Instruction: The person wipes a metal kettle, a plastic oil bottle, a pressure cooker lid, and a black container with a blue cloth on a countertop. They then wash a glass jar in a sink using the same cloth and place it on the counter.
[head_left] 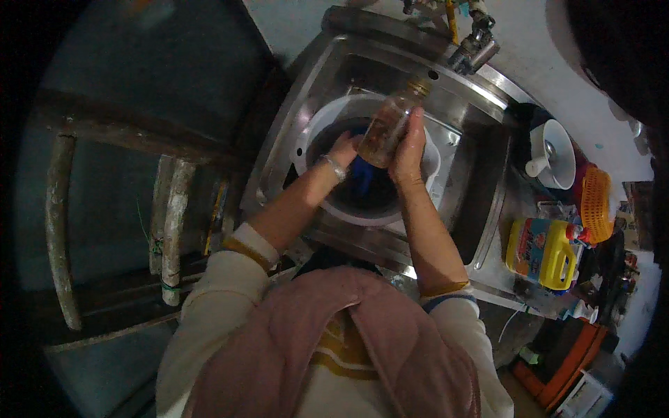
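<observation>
My right hand [411, 149] grips a clear glass or plastic bottle [385, 129] along its side, above a white basin [309, 125]. The bottle is tilted, its gold-coloured cap [419, 88] pointing up and to the right in the picture. Its inside looks brownish. My left hand [344, 150] is beside the bottle's base, with a bracelet or watch [336, 168] on the wrist; whether the fingers touch the bottle is unclear. Dark water [342, 194] fills part of the basin, and something blue [361, 177] shows in it below my hands.
The basin stands in a stainless steel sink [473, 190], with a metal tap [475, 52] at the far rim. To the right are a white pot-shaped vessel [565, 157], an orange plastic basket [597, 204] and a yellow jug [564, 261]. A wooden frame [177, 209] stands at the left.
</observation>
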